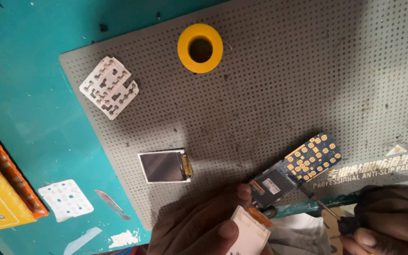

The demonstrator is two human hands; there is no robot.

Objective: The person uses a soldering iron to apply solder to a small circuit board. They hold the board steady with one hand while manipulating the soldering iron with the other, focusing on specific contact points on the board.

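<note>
My left hand [204, 224] is at the bottom middle, holding a small white plastic frame [250, 233] between thumb and fingers; its fingertips touch the near end of a blue phone circuit board [296, 167] with gold keypad contacts that lies on the grey perforated mat [284, 85]. My right hand [393, 219] at the bottom right grips a thin dark screwdriver [324, 205] whose tip points at the board's near edge. A small loose display screen [165, 166] lies on the mat left of the board.
A yellow tape roll [200, 48] and a white keypad membrane [109, 87] lie at the mat's far side. On the teal table sit a white keypad sheet [66, 199], a scalpel blade [112, 204] and a yellow-orange box [1, 189] at the left edge.
</note>
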